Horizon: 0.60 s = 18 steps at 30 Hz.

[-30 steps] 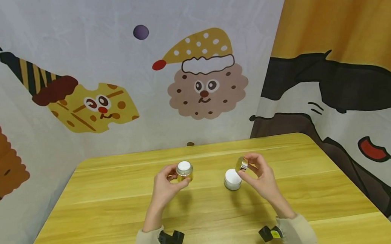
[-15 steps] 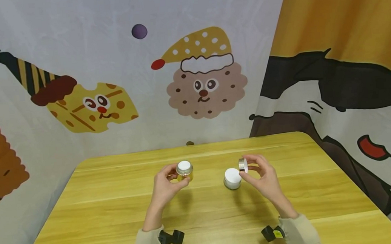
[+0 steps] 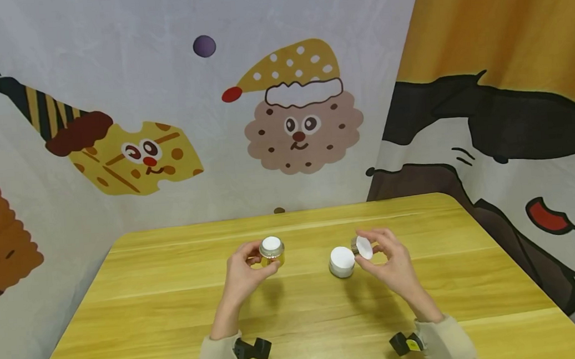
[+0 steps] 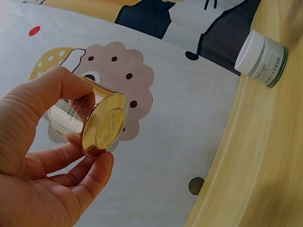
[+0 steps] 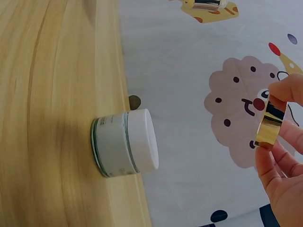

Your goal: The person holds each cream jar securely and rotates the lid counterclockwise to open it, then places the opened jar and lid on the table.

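My left hand (image 3: 244,274) grips a small gold cosmetic jar (image 3: 272,257) between thumb and fingers, above the table. The jar's lid is off and a white top faces up. In the left wrist view its gold base (image 4: 108,124) shows. My right hand (image 3: 387,256) pinches a gold lid (image 5: 271,124) by its rim; the lid's white inside (image 3: 364,247) is turned toward the head camera. Just left of that lid, a white jar (image 3: 342,263) with its white cap on stands upright on the table, apart from both hands.
The light wooden table (image 3: 175,298) has its far edge against a printed cloth (image 3: 169,60). A dark camera mount (image 3: 252,350) sits on the left wrist and another camera mount (image 3: 406,343) on the right.
The gold lid in my right hand has turned from showing its gold outside to showing its white inside, and the right hand has shifted slightly right. My left hand stays still with the jar.
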Tool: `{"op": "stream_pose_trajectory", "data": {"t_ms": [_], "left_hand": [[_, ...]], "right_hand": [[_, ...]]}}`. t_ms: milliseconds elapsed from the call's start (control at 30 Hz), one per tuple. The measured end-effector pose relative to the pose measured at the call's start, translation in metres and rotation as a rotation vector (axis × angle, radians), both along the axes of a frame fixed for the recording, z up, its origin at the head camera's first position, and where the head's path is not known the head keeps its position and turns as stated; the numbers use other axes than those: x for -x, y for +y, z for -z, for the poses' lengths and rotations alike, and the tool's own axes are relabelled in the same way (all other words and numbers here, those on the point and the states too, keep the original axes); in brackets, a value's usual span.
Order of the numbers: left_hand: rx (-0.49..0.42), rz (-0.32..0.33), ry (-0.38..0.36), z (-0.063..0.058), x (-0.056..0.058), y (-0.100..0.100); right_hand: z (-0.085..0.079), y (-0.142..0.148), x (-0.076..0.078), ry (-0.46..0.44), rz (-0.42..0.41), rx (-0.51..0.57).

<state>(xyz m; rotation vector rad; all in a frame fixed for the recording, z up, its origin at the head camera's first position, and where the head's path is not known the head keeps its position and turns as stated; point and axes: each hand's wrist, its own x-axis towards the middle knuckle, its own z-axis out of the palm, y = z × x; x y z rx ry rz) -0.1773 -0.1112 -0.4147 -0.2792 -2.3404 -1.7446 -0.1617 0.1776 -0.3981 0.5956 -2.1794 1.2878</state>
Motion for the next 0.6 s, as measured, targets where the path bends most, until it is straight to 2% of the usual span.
{"op": "stream_pose_trajectory", "data": {"t_ms": [233,600], "left_hand": [[0.001,-0.005,0.004,0.002,0.001,-0.001],[0.008,-0.011,-0.012,0.002,0.000,-0.002]], "right_hand": [[0.027,0.016,0.010,-0.006,0.054,-0.117],[0.035,0.026,0.007,-0.037,0.026,-0.215]]}}
